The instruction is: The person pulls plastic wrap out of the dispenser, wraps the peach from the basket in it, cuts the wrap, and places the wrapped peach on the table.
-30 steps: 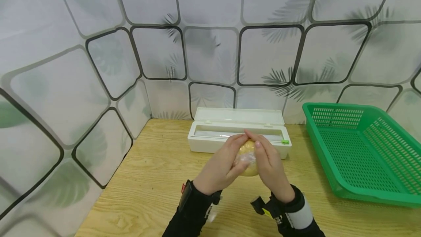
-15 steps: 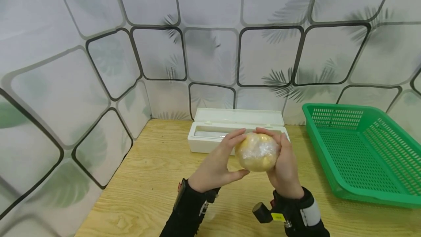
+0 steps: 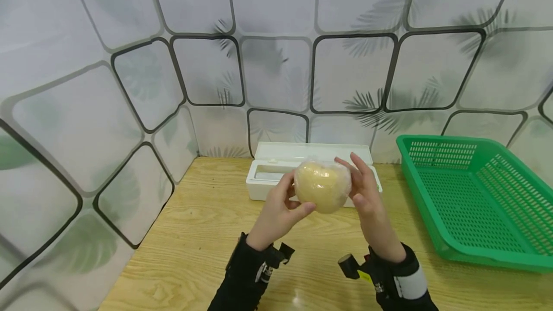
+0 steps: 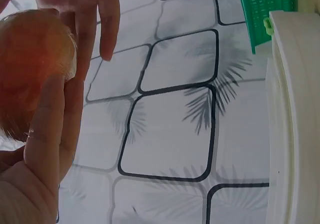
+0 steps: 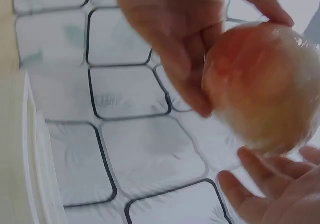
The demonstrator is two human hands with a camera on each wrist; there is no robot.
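A round yellow fruit [image 3: 323, 187], tightly wrapped in shiny clear film, is held up over the table in the head view. My left hand [image 3: 276, 215] grips its left side between thumb and fingers. Beside its right side is my right hand [image 3: 373, 212], fingers raised and mostly straight. In the right wrist view the wrapped fruit [image 5: 265, 89] looks reddish, and the right hand's fingertips [image 5: 245, 154] are right at its edge. Behind the fruit, a long white film dispenser [image 3: 263, 188] stands with its lid [image 3: 313, 151] raised; the fruit and hands hide part of it.
A green plastic basket [image 3: 432, 222] with slotted walls stands at the right of the wooden table [image 3: 190, 234]. A patterned sheet [image 3: 276, 71] forms the backdrop behind and to the left. Black bands with small cameras sit on both wrists.
The fruit, first cupped between both hands, has been turned and raised, passing right and then back left. The right hand has loosened and spread away, while the left has come round the fruit's side.
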